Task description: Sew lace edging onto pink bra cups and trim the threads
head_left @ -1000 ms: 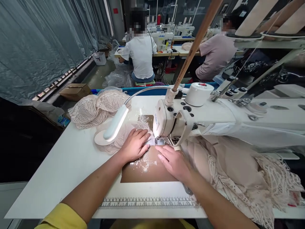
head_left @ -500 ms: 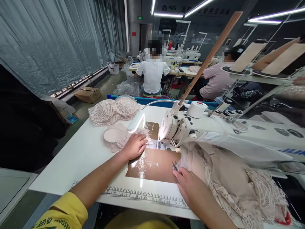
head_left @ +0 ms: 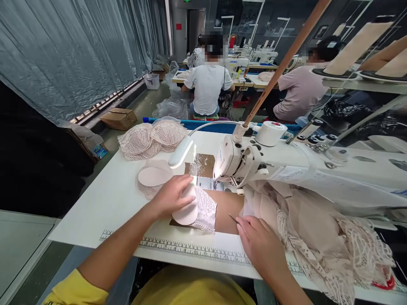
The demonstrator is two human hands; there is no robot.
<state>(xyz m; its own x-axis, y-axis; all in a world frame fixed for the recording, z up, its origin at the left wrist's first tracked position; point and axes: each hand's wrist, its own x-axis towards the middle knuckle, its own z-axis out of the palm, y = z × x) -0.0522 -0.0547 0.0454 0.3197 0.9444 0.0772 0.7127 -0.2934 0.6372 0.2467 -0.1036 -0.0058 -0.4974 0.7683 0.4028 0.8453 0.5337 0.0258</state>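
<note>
My left hand (head_left: 174,195) grips a beige foam bra cup (head_left: 187,212) with its fingers over the top edge. A lace piece (head_left: 206,212) spreads from the cup's right side over the brown panel in front of the sewing machine (head_left: 227,165). My right hand (head_left: 259,239) is closed around small thread snips (head_left: 233,218); only their dark pointed tip shows, directed left toward the lace. Another oval cup (head_left: 154,176) on sheer lace lies left of the machine, beyond my left hand.
Stacked lace cups (head_left: 152,137) sit at the table's back left. Beige mesh and lace fabric (head_left: 305,220) heaps beneath the machine arm at right. A lamp (head_left: 181,152) hangs near the needle. A ruler strip (head_left: 178,250) runs along the front edge. Co-workers (head_left: 208,87) sit ahead.
My left hand has drawn a cup with lace from beside the needle toward me, onto the brown panel. My right hand stays near its place with the snips. The view has tilted down.
</note>
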